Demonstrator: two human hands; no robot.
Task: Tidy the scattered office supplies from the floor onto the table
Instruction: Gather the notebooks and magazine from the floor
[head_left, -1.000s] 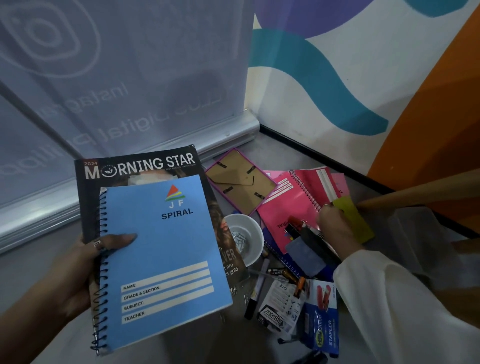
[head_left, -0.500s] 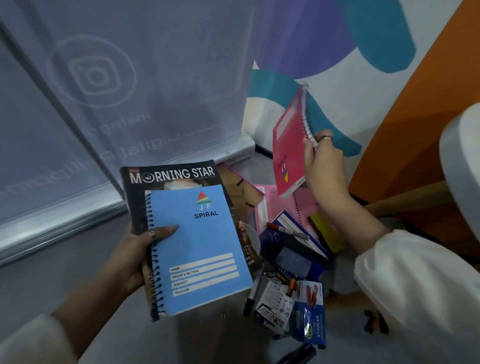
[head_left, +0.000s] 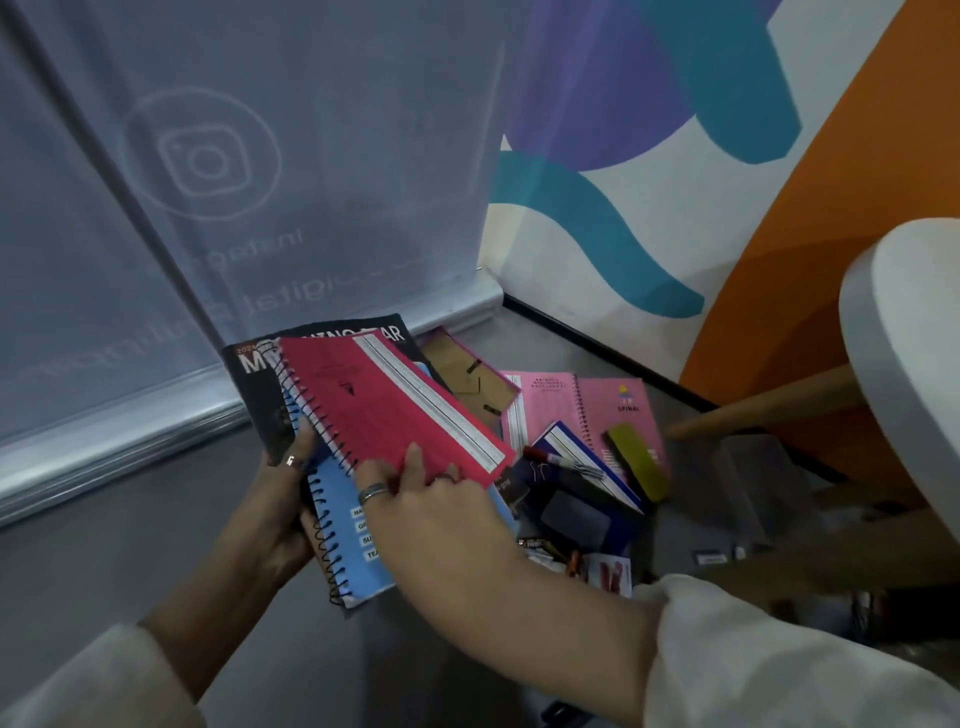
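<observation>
A: What is each grip doing?
B: The left hand (head_left: 283, 486) grasps the spiral edge of a stack: a black magazine (head_left: 260, 384) under a blue notebook (head_left: 358, 545). The right hand (head_left: 415, 499) pinches the near edge of a red notebook (head_left: 395, 410) lying on top.
A: Where is there room?
B: Bare grey floor (head_left: 119, 540) lies left. To the right, a pink notebook (head_left: 597, 410), a yellow eraser (head_left: 636, 462) and a brown frame (head_left: 467, 379) crowd the floor by the painted wall (head_left: 597, 249). The white table (head_left: 904, 364) edge is far right

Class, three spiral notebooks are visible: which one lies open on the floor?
The pink spiral notebook, spread open beside the cardboard-backed frame. The red notebook and blue notebook are closed and held in hand.
</observation>
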